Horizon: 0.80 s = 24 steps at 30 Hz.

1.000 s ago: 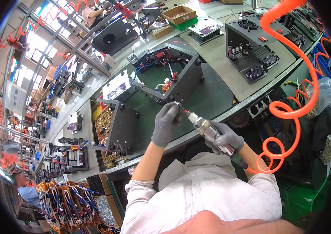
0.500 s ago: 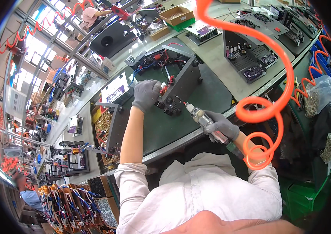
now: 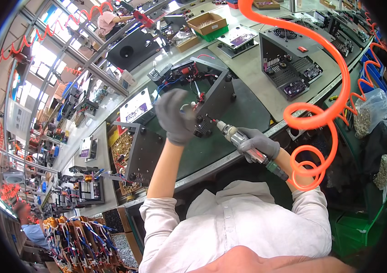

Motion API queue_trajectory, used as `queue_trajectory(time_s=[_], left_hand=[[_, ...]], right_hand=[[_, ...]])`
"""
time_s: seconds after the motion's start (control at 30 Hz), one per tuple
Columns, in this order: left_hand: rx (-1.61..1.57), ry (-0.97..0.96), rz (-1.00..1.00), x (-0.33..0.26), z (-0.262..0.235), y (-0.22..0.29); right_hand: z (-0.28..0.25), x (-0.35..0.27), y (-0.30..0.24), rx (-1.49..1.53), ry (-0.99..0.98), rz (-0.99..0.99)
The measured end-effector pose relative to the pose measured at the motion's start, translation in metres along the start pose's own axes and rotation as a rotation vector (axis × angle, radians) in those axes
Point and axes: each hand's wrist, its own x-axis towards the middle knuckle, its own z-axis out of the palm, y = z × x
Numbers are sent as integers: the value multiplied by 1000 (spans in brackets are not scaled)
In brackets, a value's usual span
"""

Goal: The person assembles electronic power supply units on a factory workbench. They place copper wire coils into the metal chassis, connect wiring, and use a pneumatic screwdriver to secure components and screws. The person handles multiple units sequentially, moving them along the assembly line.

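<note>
My right hand (image 3: 258, 144), in a grey glove, is wrapped round a pneumatic screwdriver (image 3: 246, 144) with a metal body. Its bit points up and left, close to the front end of a dark metal chassis (image 3: 217, 95). The chassis holds red and blue wires and stands on the dark green mat (image 3: 189, 152). My left hand (image 3: 175, 117), also gloved, is raised in front of the chassis's left side. Its fingers are curved and smeared by motion; whether anything small is between them cannot be made out. It covers part of the chassis front.
An orange coiled air hose (image 3: 339, 73) loops down on the right to the screwdriver. A second dark panel (image 3: 144, 154) leans left of the mat beside a bin of brass-coloured screws (image 3: 121, 148). Another open chassis (image 3: 289, 63) stands at the back right. Wire bundles (image 3: 82, 241) hang lower left.
My left hand has come away from the chassis front and moved up and slightly toward me, its fingers now blurred. The screwdriver in my right hand has barely moved.
</note>
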Motion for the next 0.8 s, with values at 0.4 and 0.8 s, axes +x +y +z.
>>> queue_trajectory(time_s=[0.4,0.8], left_hand=[[223,-564,116,-38,-6,-95],[150,-248,-186,-43,8,-39]], right_hand=[[-31,-147,12,78,-24,292],[-149,-152,62,416,725,162]])
